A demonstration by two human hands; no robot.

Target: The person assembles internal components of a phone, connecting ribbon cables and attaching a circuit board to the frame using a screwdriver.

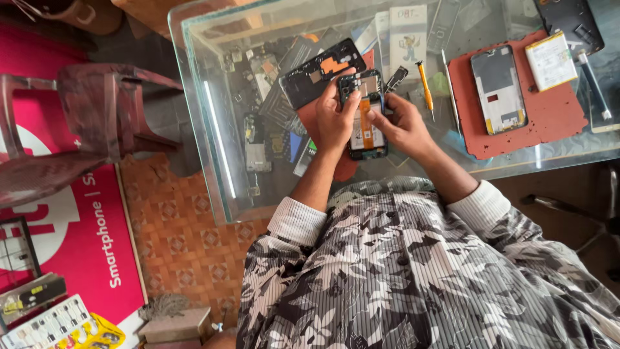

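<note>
An opened smartphone (367, 126) with its back cover off lies between both hands above the glass table (213, 129); its circuit board and an orange flex strip show. My left hand (334, 118) grips the phone's left edge. My right hand (400, 123) holds the right edge, thumb pressing near the top of the board. A black inner frame piece (321, 71) lies just beyond my left hand. A small black part (395, 77) rests above my right hand.
An orange-handled screwdriver (425, 87) lies right of the hands. A red mat (549, 110) carries another phone frame (497, 89) and a white battery (550, 61). Phone parts show under the glass. A dark plastic chair (97, 110) stands on the left.
</note>
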